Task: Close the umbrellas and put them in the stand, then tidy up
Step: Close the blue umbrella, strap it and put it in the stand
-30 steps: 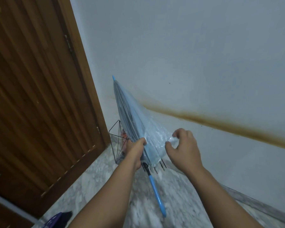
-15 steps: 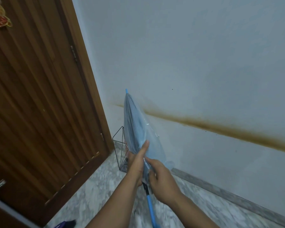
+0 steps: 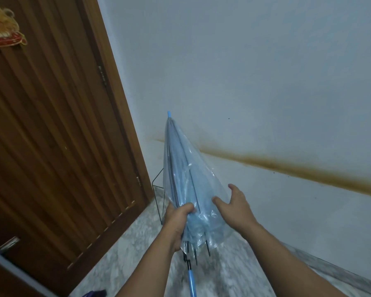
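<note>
A clear, light-blue umbrella (image 3: 181,179) is folded and held tip-up in front of the wall, its blue handle (image 3: 192,281) pointing down toward me. My left hand (image 3: 177,221) grips the gathered canopy near the rib ends. My right hand (image 3: 233,207) is spread open against the loose plastic on the right side, thumb and fingers apart. Behind the umbrella, in the corner, stands a black wire umbrella stand (image 3: 157,191), mostly hidden by the canopy.
A brown wooden door (image 3: 51,146) fills the left, with a red and gold ornament (image 3: 2,33) hanging on it. The white wall (image 3: 266,82) carries a brown stain line. The floor (image 3: 133,249) is grey marble. A dark purple object (image 3: 94,293) lies at the bottom edge.
My right hand has let go of the canopy near the shaft and moved right, opening out against the loose plastic. The canopy has fanned out wider on that side.
</note>
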